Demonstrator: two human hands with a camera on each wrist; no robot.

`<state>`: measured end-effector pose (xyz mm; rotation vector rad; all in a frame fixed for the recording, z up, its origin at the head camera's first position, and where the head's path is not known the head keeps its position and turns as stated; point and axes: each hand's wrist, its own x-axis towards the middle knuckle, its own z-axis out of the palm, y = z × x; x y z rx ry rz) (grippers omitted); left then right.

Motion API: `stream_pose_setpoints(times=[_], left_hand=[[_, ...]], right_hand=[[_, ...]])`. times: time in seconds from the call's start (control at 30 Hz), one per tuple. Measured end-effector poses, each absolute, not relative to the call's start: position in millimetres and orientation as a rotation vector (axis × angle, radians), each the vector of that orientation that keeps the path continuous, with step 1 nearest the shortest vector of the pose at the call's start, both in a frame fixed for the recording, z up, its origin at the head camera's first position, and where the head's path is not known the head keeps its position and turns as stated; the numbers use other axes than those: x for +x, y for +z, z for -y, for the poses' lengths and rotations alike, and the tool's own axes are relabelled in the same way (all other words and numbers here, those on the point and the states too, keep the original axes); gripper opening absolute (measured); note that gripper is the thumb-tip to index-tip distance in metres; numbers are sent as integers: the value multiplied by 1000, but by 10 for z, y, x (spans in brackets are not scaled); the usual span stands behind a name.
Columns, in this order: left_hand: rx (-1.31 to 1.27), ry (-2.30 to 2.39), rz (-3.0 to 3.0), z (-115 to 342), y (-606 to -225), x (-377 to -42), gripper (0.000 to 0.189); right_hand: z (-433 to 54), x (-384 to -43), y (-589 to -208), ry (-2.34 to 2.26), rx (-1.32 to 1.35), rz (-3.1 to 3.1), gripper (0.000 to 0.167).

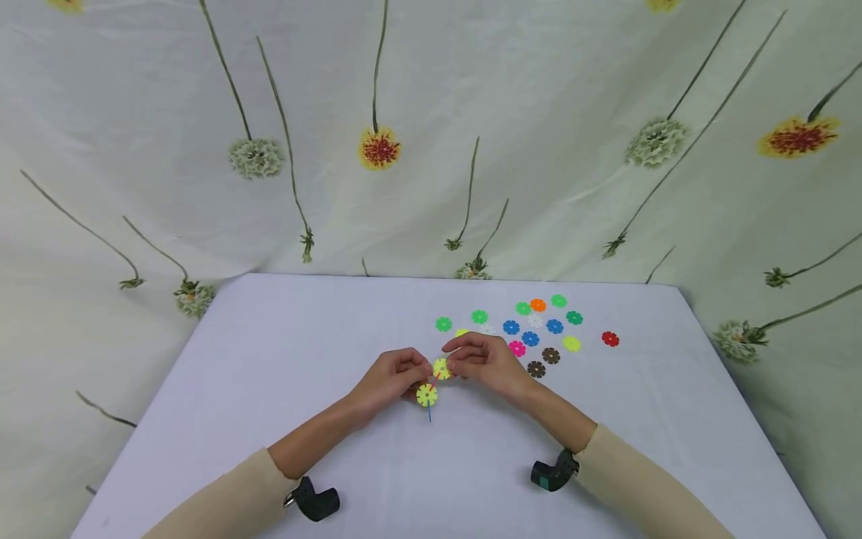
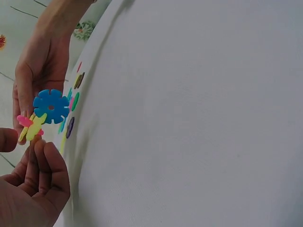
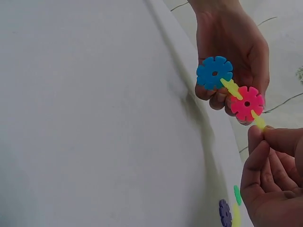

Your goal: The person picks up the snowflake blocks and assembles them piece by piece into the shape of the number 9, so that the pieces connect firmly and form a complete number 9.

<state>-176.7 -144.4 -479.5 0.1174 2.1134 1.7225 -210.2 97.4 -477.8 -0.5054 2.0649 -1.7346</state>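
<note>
Closest come beige sleeves (image 1: pixel 225 494), then, over the table (image 1: pixel 444 479), a chain of discs (image 3: pixel 241 97), gripped by the left hand (image 1: pixel 389 378) and pinched at its yellow end by the right hand (image 1: pixel 489 364); loose discs (image 1: pixel 530 339) lie beyond.

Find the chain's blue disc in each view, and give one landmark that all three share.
Head: blue disc, edge-on, lower middle.
Left wrist: blue disc, broad face showing, far left, about mid-height.
Right wrist: blue disc, upper right.
Shared landmark: the yellow disc joined to it.
</note>
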Motion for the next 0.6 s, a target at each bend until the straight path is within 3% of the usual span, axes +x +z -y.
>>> stream_pose_setpoints(times=[0.6], left_hand=[[128,1743,-2115,1425,-4815,-1786,20]], right_hand=[[-928,-2160,-4814,-1661,-567,-2046,31]])
